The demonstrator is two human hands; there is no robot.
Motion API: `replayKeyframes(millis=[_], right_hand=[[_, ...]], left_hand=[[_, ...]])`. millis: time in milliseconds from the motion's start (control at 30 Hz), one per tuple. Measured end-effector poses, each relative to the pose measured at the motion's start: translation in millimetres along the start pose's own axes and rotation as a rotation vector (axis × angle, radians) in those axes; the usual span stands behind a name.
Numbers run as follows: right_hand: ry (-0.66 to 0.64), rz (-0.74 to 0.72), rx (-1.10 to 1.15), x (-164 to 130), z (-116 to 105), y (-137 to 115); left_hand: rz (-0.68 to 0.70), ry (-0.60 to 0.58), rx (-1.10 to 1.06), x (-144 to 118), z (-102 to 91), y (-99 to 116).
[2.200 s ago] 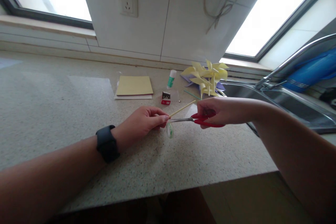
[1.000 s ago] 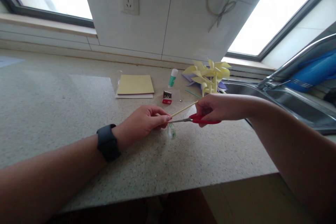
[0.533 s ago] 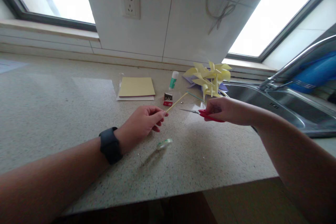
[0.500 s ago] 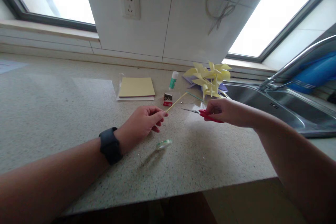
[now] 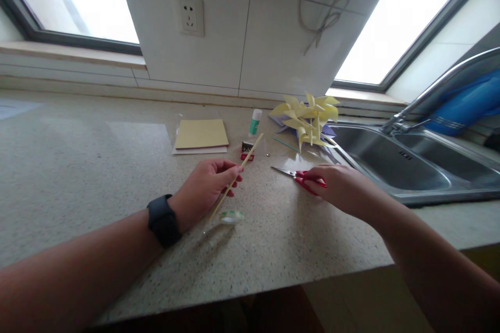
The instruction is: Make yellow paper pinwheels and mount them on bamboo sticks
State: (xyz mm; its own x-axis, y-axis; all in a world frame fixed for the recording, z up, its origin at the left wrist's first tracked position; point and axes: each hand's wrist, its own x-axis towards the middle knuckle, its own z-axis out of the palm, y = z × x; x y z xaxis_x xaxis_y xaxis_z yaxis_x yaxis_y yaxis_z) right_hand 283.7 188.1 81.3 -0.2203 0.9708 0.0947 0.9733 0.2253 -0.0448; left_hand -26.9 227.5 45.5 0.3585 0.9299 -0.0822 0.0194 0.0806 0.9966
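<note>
A thin pale-yellow stick (image 5: 255, 144) slants across the fingers of my left hand (image 5: 209, 182), which is closed on it. Its upper end rises in front of a small red box; its lower end comes down beside a clear roll of tape (image 5: 231, 217) with green on it. Whether stick and tape touch, I cannot tell. My right hand (image 5: 332, 179) has its fingers closed on the red handles of a pair of scissors (image 5: 289, 172), low over the counter. The scissor blades are together and point left, towards my left hand.
Behind my hands are the red box (image 5: 247, 156) of small metal pieces, a glue stick (image 5: 255, 123), stacked coloured paper (image 5: 201, 134) and a thin green stick (image 5: 287, 144). Yellow and purple paper pinwheels (image 5: 312, 119) lie near the sink (image 5: 390, 161). The counter's front edge (image 5: 312, 282) runs below.
The yellow stick has swung from pointing away from my left hand to lying steeply across it, its lower end near the tape. The scissors have lowered slightly. The view has shifted a little.
</note>
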Motion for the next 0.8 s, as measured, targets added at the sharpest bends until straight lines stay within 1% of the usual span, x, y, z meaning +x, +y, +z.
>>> replayKeyframes(millis=[67,133,200,267,367,433,533,633,700,767,800], right_hand=[[0.063,0.006,-0.012,-2,-2,-14],[0.109,-0.056,0.040,-4,-3,-36],[0.102,-0.124,0.209,-8,-1,-65],[0.038,-0.183,0.384,-11,3,-94],[-0.022,-0.265,0.496,-10,13,-130],[-0.030,-0.312,0.535,-8,19,-143],[-0.032,-0.359,0.554,-3,21,-149],[0.012,-0.392,0.475,2,13,-139],[0.102,-0.393,0.330,7,6,-127],[0.200,-0.388,0.066,13,3,-113],[0.228,-0.378,-0.072,16,4,-107]], left_hand=[[-0.008,0.007,-0.026,0,0.2,1],[-0.012,0.020,-0.052,-1,0.7,2],[-0.009,0.029,-0.069,-1,1.1,2],[0.001,0.030,-0.087,-1,0.9,2],[0.011,0.026,-0.111,-1,0.3,3],[0.005,0.018,-0.128,-1,0.0,3],[-0.006,0.007,-0.174,-1,-0.2,5],[0.002,0.018,-0.200,-1,-0.7,4],[0.010,0.035,-0.203,0,-1.3,3],[0.015,0.055,-0.205,1,-1.6,1],[0.017,0.064,-0.204,2,-1.7,1]])
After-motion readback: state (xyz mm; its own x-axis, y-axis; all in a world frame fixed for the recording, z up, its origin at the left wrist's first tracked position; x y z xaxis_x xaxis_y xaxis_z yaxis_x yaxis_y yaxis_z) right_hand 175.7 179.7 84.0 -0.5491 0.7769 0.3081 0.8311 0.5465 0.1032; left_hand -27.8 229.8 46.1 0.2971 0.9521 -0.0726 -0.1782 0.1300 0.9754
